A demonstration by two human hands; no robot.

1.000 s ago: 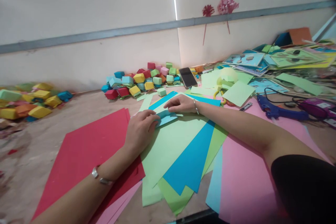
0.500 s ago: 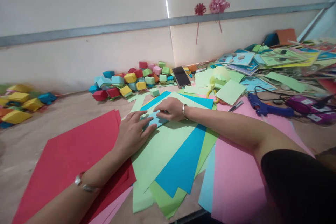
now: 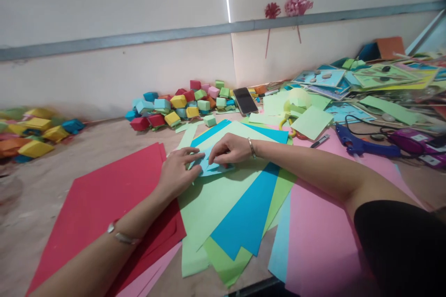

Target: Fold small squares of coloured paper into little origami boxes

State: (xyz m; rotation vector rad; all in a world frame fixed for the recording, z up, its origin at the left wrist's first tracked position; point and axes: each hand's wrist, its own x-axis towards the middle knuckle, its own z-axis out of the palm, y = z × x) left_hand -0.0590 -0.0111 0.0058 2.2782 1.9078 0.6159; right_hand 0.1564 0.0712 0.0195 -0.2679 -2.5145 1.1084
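Observation:
A small light blue paper (image 3: 213,171) lies between my hands on a pale green sheet (image 3: 198,209), its surface partly covered by my fingers. My left hand (image 3: 177,171) rests at the paper's left end, fingers stretched out and touching it. Curled over the right part is my right hand (image 3: 232,148), with thumb and fingers pinched on a raised bit of the paper; the fingertips are partly hidden. Darker blue sheets (image 3: 240,218) and a brighter green sheet (image 3: 226,267) fan out beneath the pale green one.
Red sheets (image 3: 108,199) lie left, pink sheets (image 3: 317,232) right. Behind are folded paper blocks (image 3: 177,101), a phone (image 3: 245,101), and scissors (image 3: 283,123). A cutter (image 3: 319,141) and a blue glue gun (image 3: 365,145) with its cord lie right. More blocks (image 3: 38,123) sit far left.
The light blue paper has turned, and more of it shows below my hands. My right fingers have curled down over it. My left hand stays on its left end. The whole view has shifted slightly.

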